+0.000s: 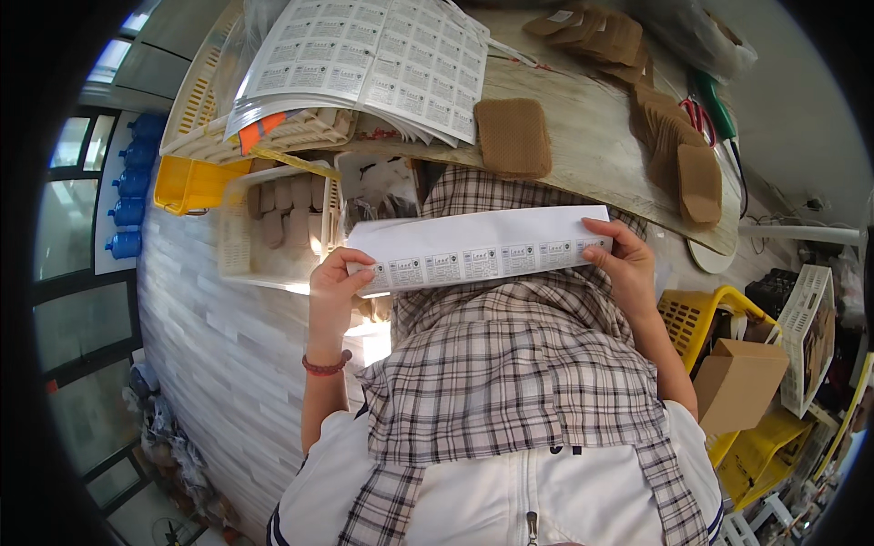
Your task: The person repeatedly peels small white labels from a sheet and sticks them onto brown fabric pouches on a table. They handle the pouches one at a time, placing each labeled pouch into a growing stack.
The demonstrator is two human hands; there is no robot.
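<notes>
A long white label sheet [482,238], folded or curled so that one row of small printed labels shows along its near edge, is held level above my lap. My left hand [341,284] pinches its left end between thumb and fingers. At the right end, my right hand [626,259] grips the sheet the same way. Beyond it, a stack of printed label sheets [369,64] lies over the rim of a cream basket. A brown textured pad [513,136] rests at the table's near edge, just past the held sheet.
On the wooden table [583,127] a curved row of brown pads [665,136] runs along the right, beside red-handled scissors [697,120]. Below at left stands a cream crate [264,223] with brown pieces. A yellow basket [692,318] and a cardboard box [742,387] are at right.
</notes>
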